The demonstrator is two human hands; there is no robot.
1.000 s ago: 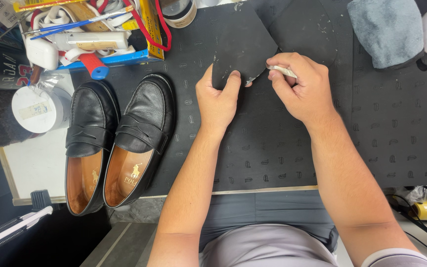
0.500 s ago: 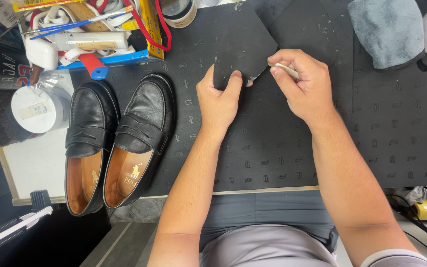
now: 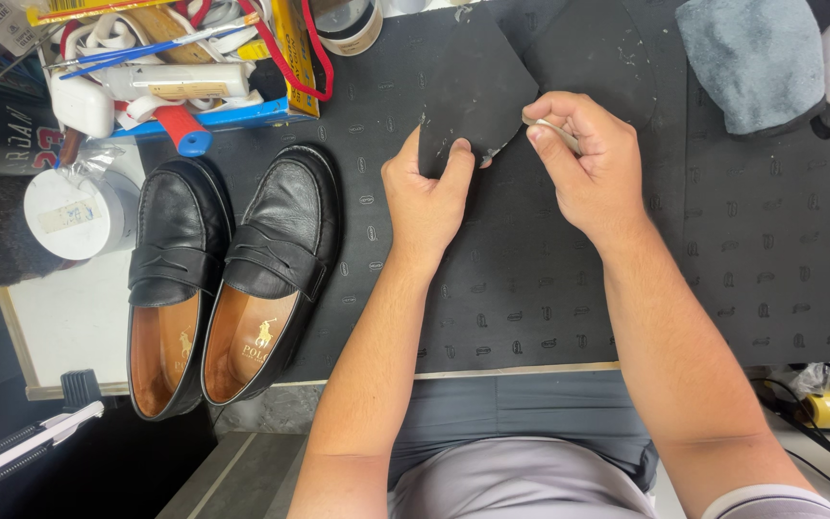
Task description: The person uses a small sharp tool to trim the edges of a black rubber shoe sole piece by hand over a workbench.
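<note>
while my left hand (image 3: 427,192) pins the black rubber sheet (image 3: 473,91) flat on the dark mat (image 3: 530,288), thumb and fingers clamped over its near corner, my right hand (image 3: 583,163) is closed around a small cutting tool (image 3: 540,127) whose tip (image 3: 488,154) meets the sheet's lower right edge, just beside my left fingertips (image 3: 460,154); the sheet lies up and away from both hands, its long axis running toward the far side of the bench; the right hand is the nearer to the cut edge; the pair of black loafers (image 3: 232,279) sits well apart to my left.
</note>
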